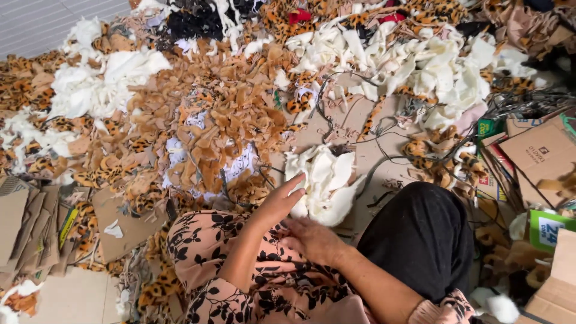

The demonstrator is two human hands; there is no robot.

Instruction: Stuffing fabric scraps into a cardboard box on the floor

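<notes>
My left hand point(277, 201) reaches forward, fingers held together and a little curved, fingertips touching the near edge of a small heap of cream-white fuzzy fabric scraps point(324, 183). Thumb is hidden behind the palm; can't tell if it pinches a scrap. My right hand point(309, 239) lies low, just behind and to the right of the left one, on my lap in pink cloth with black flower print point(210, 252). Its fingers point left and lie loosely together; their tips go under the left wrist, so I can't tell whether they hold anything. The cream heap sits straight ahead of both hands, on flat brown cardboard sheets point(354, 132).

Right of my right hand: my knee in black cloth point(423, 237). Beyond the cream heap: thin dark cords point(384, 129) tangled on the cardboard. Ahead and left of my left fingers: a wide spread of tan-brown plush offcuts point(222, 120). Far left: white stuffing-like fabric lumps point(90, 90) and leopard-spotted plush scraps point(114, 174). Far ahead right: a big pile of cream plush pieces point(444, 72). Far right of my hands: stacked folded cardboard cartons point(534, 156). Left, near my lap: more flattened cardboard point(24, 222).
</notes>
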